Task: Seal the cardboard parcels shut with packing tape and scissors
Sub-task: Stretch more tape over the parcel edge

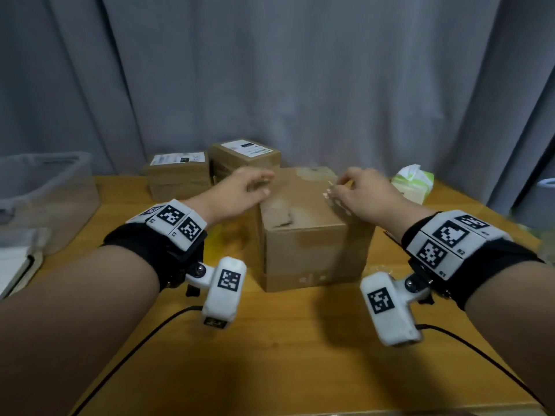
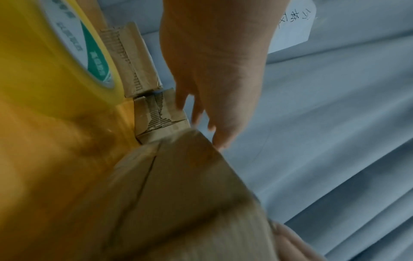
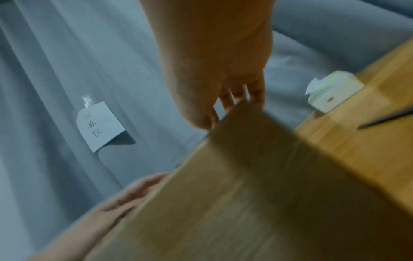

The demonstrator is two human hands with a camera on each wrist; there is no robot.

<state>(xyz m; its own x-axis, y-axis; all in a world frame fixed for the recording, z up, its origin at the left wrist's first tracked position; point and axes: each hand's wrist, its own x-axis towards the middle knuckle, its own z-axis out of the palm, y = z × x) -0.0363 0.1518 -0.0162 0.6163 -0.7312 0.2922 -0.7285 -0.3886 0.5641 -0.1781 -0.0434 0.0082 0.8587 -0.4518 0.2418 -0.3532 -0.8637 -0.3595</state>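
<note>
Both hands work at the top of a brown cardboard parcel [image 1: 303, 232] standing at the centre of the frame on the wooden surface [image 1: 270, 349]. Its top flaps lie folded down, scuffed and torn in patches, and a shiny strip of clear tape [image 1: 330, 195] catches light near the right edge. Right hand [image 1: 365, 192] has its grip pinched on that strip, thumb and fingertips together. Left hand [image 1: 240, 192] hovers over the upper left corner of the parcel, fingers loosely curled, its grip holding nothing. A yellowish tape roll [image 2: 51, 58] fills the upper left of the left wrist view. Two smaller labelled boxes [image 1: 210, 169] sit behind, before a grey curtain [image 1: 270, 70]. A tissue pack [image 1: 413, 181] lies at right.
</note>
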